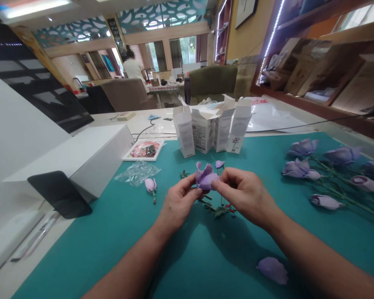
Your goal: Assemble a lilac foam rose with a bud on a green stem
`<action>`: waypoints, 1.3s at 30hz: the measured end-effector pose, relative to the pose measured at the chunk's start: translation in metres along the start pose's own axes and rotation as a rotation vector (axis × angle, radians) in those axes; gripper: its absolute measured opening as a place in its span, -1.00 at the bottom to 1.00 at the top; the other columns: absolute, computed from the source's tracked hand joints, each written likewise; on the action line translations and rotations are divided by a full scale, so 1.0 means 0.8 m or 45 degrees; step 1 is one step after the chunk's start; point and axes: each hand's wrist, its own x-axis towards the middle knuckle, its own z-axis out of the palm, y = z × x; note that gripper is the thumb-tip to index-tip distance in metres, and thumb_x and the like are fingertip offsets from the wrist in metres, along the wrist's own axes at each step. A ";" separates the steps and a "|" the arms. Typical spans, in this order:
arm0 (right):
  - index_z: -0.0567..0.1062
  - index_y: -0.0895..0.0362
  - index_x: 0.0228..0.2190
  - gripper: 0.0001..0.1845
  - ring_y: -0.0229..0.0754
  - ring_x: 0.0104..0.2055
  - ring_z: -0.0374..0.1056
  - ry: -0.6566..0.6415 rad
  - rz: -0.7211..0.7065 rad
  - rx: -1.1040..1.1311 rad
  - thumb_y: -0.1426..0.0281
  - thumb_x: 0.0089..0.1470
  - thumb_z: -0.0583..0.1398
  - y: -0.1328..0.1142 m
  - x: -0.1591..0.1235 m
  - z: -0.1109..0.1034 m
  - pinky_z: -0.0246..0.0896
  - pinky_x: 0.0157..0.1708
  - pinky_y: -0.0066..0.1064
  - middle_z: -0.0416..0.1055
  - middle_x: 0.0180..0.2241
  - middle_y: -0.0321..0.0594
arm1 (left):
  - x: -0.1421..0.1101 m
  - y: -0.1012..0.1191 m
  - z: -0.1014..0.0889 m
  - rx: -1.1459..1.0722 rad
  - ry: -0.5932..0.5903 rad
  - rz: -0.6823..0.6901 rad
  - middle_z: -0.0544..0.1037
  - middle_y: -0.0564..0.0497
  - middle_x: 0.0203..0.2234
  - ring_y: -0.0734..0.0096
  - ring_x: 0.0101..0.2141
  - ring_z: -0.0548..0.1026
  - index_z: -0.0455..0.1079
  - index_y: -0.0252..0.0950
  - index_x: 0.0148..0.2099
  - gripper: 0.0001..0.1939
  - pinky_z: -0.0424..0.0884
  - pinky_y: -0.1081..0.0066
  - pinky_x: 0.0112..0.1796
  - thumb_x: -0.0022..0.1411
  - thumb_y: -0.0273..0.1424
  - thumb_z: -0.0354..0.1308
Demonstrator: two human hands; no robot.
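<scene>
Flower head [207, 179]: purple, thin matte petals, curled edges, up over the mat's middle, between both hands. Left hand [179, 203] grip: thumb and fingers pinch its left side. Right hand [249, 193] grip: thumb and fingers pinch its right-hand petal. Below lie rod-like green stem pieces [207, 202], a leaf sprig [220, 212] and small red bits [227, 205]. Loose cupped petal [272, 270] near right forearm; bud [151, 186] on short stem at left, crumpled clear film [137, 172] behind it. Long-stemmed flowers [299, 168] at right.

Smooth teal mat [109, 245] on white table [11, 278]. Thin printed cartons [239, 128], flaps up, at mat's far edge. Dark phone [59, 195] tilted before white box [107, 155]. Behind: padded armchair [213, 81], person [133, 69] in pale top, shelf [299, 103] with brown packages [311, 62].

Room to move: left forearm to mat's left edge; right hand to long-stemmed flowers.
</scene>
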 end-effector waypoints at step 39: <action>0.53 0.11 -0.01 -0.57 0.09 0.01 0.39 -0.238 0.075 -1.155 0.53 0.11 0.08 0.106 0.135 -0.016 0.25 -0.12 -0.24 0.50 -0.02 0.04 | 0.013 -0.003 -0.012 -0.512 0.137 -0.291 0.58 -0.03 -0.26 0.38 -0.29 0.60 0.38 -0.33 -0.10 -0.73 0.55 0.42 -0.28 0.13 -0.59 0.26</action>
